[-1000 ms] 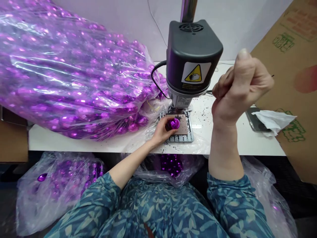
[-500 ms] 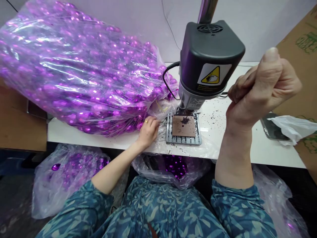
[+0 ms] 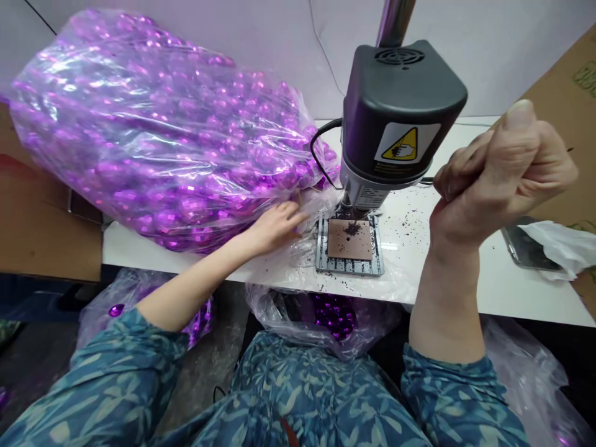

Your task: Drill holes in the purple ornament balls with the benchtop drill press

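in the head view, a pale wall [image 3: 488,49] is seen behind a white tabletop [image 3: 503,288]. the left hand [image 3: 274,228] is held over the tabletop, palm down, its fingers loosely extended and a little apart, with nothing seen between them; whether the plastic is touched by them cannot be told. just beyond and to the left of those fingers, a large clear bag [image 3: 177,143] is filled with shiny purple baubles, its gathered end lying beside the fingertips.

to the right of the left fingers, a metal base [image 3: 321,261] is set on the tabletop, with a brown board [image 3: 344,248] placed on it. a small hole is seen in the board, and dark shavings [image 3: 354,228] are heaped beside it and scattered around. above the board, between the two hands, a dark drill head [image 3: 403,105] is mounted on a metal column, marked with a yellow warning label [image 3: 400,146].

the right hand [image 3: 507,167] is raised to the right of the drill head, its fingers curled together into a fist; whether anything is gripped inside is hidden. below and to the right of these fingers, a phone [image 3: 528,248] is partly covered by white tissue [image 3: 565,245].
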The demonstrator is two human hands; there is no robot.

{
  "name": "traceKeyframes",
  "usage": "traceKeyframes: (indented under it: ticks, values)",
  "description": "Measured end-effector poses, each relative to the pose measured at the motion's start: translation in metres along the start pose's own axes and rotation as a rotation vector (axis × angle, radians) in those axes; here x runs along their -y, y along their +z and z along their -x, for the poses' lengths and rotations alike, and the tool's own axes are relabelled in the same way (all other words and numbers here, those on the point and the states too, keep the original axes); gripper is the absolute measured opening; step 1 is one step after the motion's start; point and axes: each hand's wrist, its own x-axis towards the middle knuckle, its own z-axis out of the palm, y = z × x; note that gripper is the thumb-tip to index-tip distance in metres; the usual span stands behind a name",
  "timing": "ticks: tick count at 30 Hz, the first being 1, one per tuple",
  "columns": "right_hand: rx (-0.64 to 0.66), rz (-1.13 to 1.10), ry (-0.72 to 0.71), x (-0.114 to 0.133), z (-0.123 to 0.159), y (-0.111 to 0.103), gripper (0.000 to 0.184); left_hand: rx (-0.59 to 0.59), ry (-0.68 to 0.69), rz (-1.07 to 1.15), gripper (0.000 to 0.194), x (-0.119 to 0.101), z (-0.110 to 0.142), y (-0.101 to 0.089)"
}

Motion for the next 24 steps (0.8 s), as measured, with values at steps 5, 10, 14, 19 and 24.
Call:
traceKeyframes:
  ticks: [5,10,14,19,24]
  values:
    - [-0.044,0.026,0.017,0.003,0.003,0.001,0.057,-0.432,-0.304,-0.135,0.036,-0.025,0.088,0.013]
    - [-0.054,0.003,0.011,0.002,0.003,0.0,0.061,-0.634,-0.649,-0.24,0.064,0.008,0.136,0.029]
    - [-0.038,0.008,-0.003,0.002,0.004,-0.001,0.057,-0.582,-0.599,-0.228,0.056,0.062,0.118,0.015]
    - [-0.003,0.053,-0.019,0.004,0.005,-0.003,0.056,-0.525,-0.599,-0.196,0.057,0.112,0.052,-0.022]
    - [0.0,0.046,-0.008,0.005,0.004,-0.004,0.056,-0.637,-0.613,-0.177,0.052,0.134,-0.012,-0.063]
